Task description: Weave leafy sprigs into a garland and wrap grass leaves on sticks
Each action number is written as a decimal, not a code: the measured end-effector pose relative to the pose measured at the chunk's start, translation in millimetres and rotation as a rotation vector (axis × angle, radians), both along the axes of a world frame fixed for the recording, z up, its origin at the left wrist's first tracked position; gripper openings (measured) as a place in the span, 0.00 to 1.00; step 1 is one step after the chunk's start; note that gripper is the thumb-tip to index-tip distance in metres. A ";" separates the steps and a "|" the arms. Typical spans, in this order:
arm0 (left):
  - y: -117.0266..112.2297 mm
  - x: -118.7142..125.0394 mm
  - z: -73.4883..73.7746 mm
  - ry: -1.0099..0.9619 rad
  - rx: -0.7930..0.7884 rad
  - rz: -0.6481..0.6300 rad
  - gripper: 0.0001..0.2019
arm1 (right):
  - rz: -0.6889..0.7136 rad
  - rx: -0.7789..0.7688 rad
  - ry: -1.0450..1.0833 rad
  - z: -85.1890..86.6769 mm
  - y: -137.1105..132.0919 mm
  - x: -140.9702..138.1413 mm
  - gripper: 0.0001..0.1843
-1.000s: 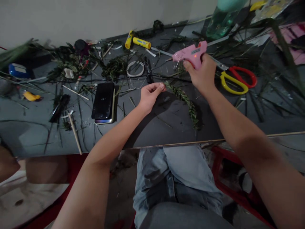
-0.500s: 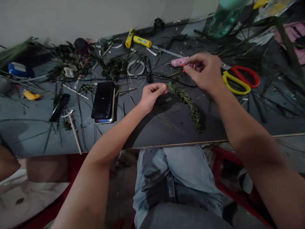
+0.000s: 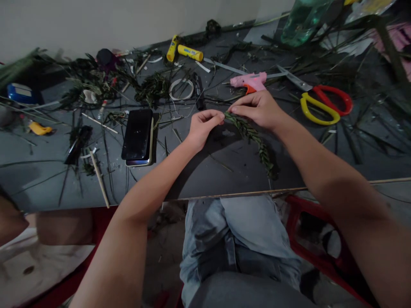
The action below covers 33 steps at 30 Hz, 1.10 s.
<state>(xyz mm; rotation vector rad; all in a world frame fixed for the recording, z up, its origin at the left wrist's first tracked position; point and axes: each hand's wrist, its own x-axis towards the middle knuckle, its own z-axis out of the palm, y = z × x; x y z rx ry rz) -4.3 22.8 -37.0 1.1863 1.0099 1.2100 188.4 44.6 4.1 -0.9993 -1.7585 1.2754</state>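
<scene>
Grey table [image 3: 224,171] fills the upper half of frame, littered with cuttings. Left hand [image 3: 202,126] and right hand [image 3: 257,111] meet at frame centre, both pinched shut on the upper end of the leafy sprig [image 3: 258,143]. The sprig runs down-right from there, lying on the table. My read: light, limp, leaves likely tear off, so grip the stem, not the leaflets. Scissors [image 3: 321,102] sit right of the hands and the pink glue gun [image 3: 248,80] just above the right hand, both untouched. Fingertips hide the actual grip point. The sprig's lower tip blurs into the dark top. Woven or natural, can't tell.
</scene>
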 end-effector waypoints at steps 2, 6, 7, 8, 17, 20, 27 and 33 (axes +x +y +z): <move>-0.2 -0.1 -0.8 0.014 0.025 0.001 0.09 | -0.012 -0.003 -0.006 0.7 -1.2 -0.8 0.08; -0.1 -0.4 -2.0 0.034 0.054 0.008 0.11 | -0.026 0.002 -0.049 1.0 -3.1 1.1 0.12; 0.1 -0.4 -2.0 0.041 0.050 0.009 0.11 | -0.026 0.008 -0.053 0.8 -3.1 1.5 0.12; 0.3 -0.4 -1.9 0.046 0.043 0.009 0.11 | -0.027 0.013 -0.054 0.4 -2.9 1.7 0.13; 0.9 0.0 0.2 0.015 0.012 -0.024 0.10 | 0.003 0.049 0.002 -1.2 0.6 -2.4 0.19; 0.4 0.3 1.6 0.013 0.009 -0.059 0.12 | 0.031 0.050 -0.025 0.2 0.5 -2.1 0.18; -1.2 0.9 5.8 0.011 -0.004 -0.114 0.11 | 0.027 0.126 -0.091 0.2 0.3 4.4 0.11; -1.2 0.2 7.6 0.026 -0.021 -0.109 0.11 | 0.031 0.295 -0.113 -3.7 -1.3 3.7 0.12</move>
